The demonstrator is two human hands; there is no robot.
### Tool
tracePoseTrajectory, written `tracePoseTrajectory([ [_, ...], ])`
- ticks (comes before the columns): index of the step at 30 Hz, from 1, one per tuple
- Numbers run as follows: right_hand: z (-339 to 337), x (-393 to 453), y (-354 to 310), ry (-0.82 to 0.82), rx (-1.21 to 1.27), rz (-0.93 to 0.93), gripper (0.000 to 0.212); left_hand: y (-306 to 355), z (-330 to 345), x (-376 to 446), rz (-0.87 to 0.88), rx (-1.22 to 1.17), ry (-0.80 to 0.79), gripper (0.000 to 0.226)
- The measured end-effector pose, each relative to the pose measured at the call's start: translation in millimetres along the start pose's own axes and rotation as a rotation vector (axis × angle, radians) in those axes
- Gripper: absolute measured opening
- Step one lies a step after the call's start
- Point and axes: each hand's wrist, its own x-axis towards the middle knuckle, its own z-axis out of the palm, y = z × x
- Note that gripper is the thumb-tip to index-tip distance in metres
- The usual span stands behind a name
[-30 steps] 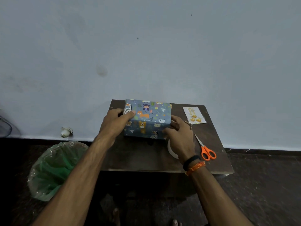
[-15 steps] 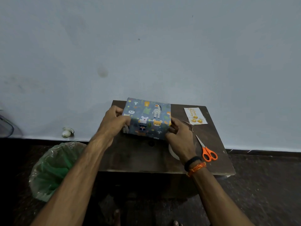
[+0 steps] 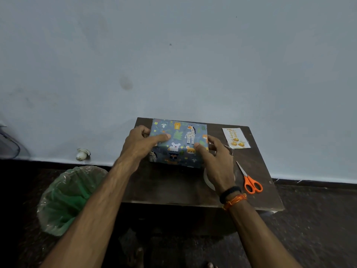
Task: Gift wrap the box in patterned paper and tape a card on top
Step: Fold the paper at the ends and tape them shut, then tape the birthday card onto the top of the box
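Note:
The box (image 3: 179,140), wrapped in blue paper printed with cartoon animals, lies on the dark wooden table (image 3: 173,186) near its far edge. My left hand (image 3: 142,143) grips the box's left end, thumb on the top face and fingers curled round the side. My right hand (image 3: 216,157) grips the right end the same way, thumb on top. A white card (image 3: 236,137) with gold balls and lettering lies flat at the table's far right. A roll of clear tape (image 3: 208,179) sits under my right wrist, mostly hidden.
Orange-handled scissors (image 3: 250,179) lie on the table right of my right hand. A bin lined with a green plastic bag (image 3: 67,198) stands on the floor to the left. A pale wall rises directly behind the table. A small white object (image 3: 82,154) lies by the skirting.
Both hands have rolled the box over towards me, bringing a different patterned face with a giraffe to the top. The box now lies flat.

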Motion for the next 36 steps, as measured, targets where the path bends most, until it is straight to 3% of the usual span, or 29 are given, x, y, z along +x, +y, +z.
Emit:
tracePoseTrajectory([
  [5,3,6,4,-0.028,0.092,0.023,0.056,7,11,-7,-0.023,0.167,0.096,0.062],
  [10,9,9,7,-0.011,0.163,0.037,0.077,10,14,-2,-0.02,0.234,0.148,0.063],
  [13,7,15,9,-0.009,0.217,0.05,0.078,8,13,2,0.04,0.255,0.18,0.061],
  [26,8,25,16,-0.003,0.271,0.062,0.072,2,15,10,0.043,0.246,0.157,0.062],
  [29,10,25,18,-0.008,0.259,0.05,0.06,1,17,12,0.04,0.297,0.156,0.064],
  [32,10,27,20,-0.039,0.284,0.074,0.067,4,18,12,0.021,0.328,0.191,0.063],
  [36,3,32,25,-0.134,0.418,0.113,0.041,6,16,14,0.024,0.343,0.226,0.061],
])
